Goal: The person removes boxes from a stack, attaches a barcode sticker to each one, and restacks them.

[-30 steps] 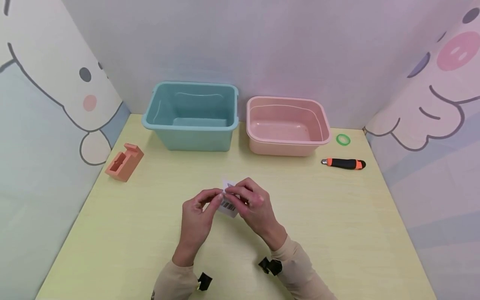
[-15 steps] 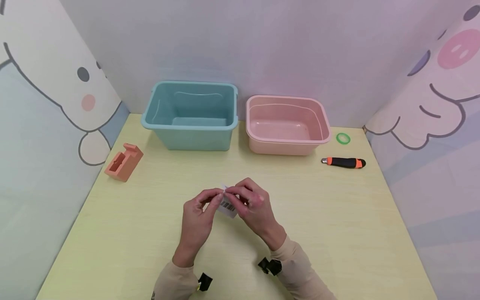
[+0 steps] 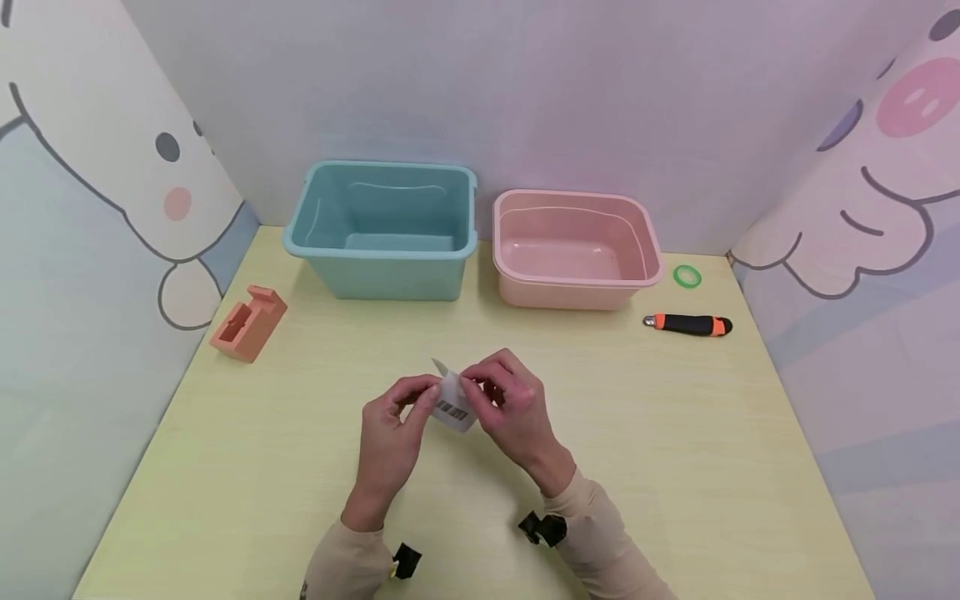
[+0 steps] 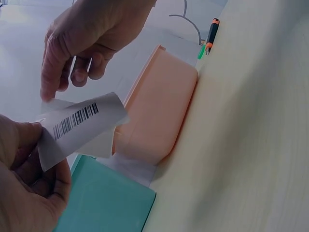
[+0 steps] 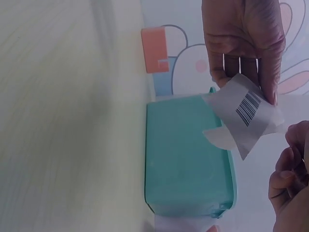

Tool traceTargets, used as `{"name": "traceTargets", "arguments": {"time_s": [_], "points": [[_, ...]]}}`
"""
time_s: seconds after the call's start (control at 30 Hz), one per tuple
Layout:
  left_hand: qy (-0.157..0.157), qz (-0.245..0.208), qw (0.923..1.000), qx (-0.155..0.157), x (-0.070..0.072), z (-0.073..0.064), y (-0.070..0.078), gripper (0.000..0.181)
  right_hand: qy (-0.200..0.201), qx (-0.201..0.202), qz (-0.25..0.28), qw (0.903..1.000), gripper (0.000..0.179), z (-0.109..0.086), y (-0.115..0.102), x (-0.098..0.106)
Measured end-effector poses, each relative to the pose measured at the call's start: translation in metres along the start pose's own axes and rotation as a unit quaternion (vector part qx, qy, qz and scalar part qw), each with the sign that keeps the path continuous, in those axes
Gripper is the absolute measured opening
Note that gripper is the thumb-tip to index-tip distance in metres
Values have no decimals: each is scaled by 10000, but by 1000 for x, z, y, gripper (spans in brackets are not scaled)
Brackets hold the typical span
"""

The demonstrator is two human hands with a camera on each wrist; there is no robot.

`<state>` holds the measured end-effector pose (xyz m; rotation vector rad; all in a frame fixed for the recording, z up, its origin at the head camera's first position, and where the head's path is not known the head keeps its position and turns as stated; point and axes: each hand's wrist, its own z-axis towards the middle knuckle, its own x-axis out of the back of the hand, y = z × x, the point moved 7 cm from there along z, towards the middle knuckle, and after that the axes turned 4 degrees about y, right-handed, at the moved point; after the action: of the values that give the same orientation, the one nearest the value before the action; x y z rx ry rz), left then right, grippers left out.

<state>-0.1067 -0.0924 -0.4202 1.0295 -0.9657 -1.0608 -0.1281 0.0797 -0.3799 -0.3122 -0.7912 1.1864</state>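
Between my two hands, above the table, is a white barcode sticker [image 3: 452,408], bent and tilted. My left hand [image 3: 393,433] pinches one edge of it between thumb and forefinger, also plain in the left wrist view. The right hand [image 3: 516,408] pinches the opposite upper corner with thumb and forefinger. Behind the printed face shows a second pale layer [image 4: 99,145], standing apart from it at the far end. From the right wrist, a rounded flap [image 5: 219,137] of this layer curls away beside the barcode.
A blue tub [image 3: 397,279] and a pink tub [image 3: 566,297] stand against the back wall. At the left lies a coral tape dispenser [image 3: 258,329]. On the right are a black-and-orange utility knife [image 3: 686,326] and a green tape ring [image 3: 677,282].
My hands have drawn slightly apart, the right one moving up and right. More of the sticker shows between them, and a pointed pale flap now stands out at its top.
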Motion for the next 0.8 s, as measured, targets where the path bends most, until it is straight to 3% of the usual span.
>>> {"name": "traceTargets", "arguments": {"time_s": [0.47,0.6,0.8], "points": [[359,112,9990,230,20,1,-18,9,345,-304,75,9989,1,1,12,14],[448,174,9983,327,28,1,-24,9,507,-330,73,9981,10,2,14,19],[573,331,9967,465,37,-1,-28,11,798,-401,49,9960,6,3,18,28]]}}
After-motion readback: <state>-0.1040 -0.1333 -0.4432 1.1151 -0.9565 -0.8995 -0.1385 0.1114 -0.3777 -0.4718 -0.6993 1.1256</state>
